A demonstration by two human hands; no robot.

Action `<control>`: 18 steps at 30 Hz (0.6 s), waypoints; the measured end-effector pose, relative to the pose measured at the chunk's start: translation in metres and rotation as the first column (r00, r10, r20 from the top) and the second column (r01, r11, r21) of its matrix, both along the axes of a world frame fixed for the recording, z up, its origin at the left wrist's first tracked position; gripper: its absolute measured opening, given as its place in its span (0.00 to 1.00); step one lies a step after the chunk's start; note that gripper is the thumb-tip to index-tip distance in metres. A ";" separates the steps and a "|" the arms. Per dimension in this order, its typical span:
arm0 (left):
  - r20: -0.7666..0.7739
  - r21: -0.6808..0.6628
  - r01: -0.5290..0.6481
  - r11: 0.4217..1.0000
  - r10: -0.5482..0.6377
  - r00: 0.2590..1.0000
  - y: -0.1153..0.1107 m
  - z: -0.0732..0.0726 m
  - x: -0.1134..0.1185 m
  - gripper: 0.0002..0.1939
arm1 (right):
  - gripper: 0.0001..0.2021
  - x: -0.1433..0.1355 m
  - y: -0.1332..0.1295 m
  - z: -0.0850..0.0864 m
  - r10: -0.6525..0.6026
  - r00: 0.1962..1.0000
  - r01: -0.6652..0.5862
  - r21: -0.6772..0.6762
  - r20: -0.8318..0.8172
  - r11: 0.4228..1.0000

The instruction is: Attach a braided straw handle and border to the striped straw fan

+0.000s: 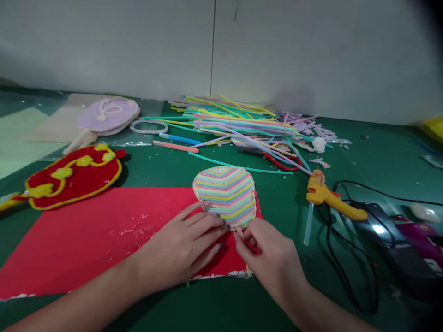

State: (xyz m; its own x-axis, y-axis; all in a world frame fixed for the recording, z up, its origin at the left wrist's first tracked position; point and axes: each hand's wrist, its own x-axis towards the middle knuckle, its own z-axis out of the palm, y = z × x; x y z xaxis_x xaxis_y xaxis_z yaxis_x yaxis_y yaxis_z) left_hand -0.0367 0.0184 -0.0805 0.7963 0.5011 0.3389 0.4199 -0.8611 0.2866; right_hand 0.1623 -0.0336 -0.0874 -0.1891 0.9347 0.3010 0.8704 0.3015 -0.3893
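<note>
A rounded piece striped in pastel pipe cleaners (226,193) lies on a red sheet (93,235), with its top edge over the green table. My left hand (183,244) rests flat on the sheet, fingers stretched out, the fingertips touching the lower left edge of the striped piece. At its bottom edge my right hand (270,251) is closed in a pinch. Whatever sits between thumb and fingers is too small and hidden to name. Pale scraps (134,228) are scattered on the red sheet.
Behind lie bundled pastel pipe cleaners (242,122) and red-handled scissors (284,163). A yellow glue gun (328,198) stands at right, near a black cable (332,258) and a dark box (391,244). At left are a red fan-shaped piece (79,177) and a lilac round one (107,115).
</note>
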 end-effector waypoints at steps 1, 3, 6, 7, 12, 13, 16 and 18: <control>-0.008 0.007 -0.001 1.000 0.001 1.000 0.000 0.000 0.001 0.14 | 0.10 0.000 0.000 0.000 -0.002 1.000 0.002 -0.005 0.000 1.000; -0.016 0.019 -0.006 1.000 0.006 1.000 0.001 0.001 0.001 0.14 | 0.10 0.000 0.001 0.000 -0.010 1.000 0.010 -0.013 -0.001 1.000; -0.028 0.003 -0.008 1.000 0.008 1.000 0.001 0.000 0.001 0.15 | 0.10 0.000 0.002 0.000 -0.014 1.000 0.014 -0.013 -0.004 1.000; -0.036 -0.005 -0.008 1.000 0.008 0.999 0.001 0.000 0.000 0.15 | 0.09 0.000 0.002 0.001 -0.014 1.000 0.014 -0.012 -0.007 1.000; -0.077 0.030 -0.002 1.000 0.005 0.997 0.000 -0.001 0.000 0.16 | 0.10 -0.001 0.002 -0.001 -0.028 0.999 0.029 0.025 -0.032 0.999; -0.082 0.052 0.001 0.999 0.003 0.997 0.000 -0.001 0.000 0.16 | 0.10 -0.001 0.002 -0.002 -0.036 0.999 0.038 0.032 -0.038 0.999; -0.082 0.131 0.015 0.991 -0.004 0.997 -0.001 -0.002 0.000 0.16 | 0.10 -0.002 0.002 -0.004 -0.060 0.996 0.061 0.019 -0.061 0.998; -0.089 0.177 0.039 0.983 -0.023 0.996 0.000 -0.003 0.000 0.17 | 0.10 -0.002 0.002 -0.004 -0.072 0.995 0.071 -0.012 -0.072 0.997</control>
State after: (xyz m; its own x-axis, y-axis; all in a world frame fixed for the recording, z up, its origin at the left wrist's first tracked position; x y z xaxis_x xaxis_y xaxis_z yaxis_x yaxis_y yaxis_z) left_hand -0.0367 0.0183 -0.0834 0.8405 0.4135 0.3502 0.4089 -0.9081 0.0909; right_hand 0.1607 -0.0312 -0.0910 -0.1000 0.9477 0.3030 0.8591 0.2358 -0.4543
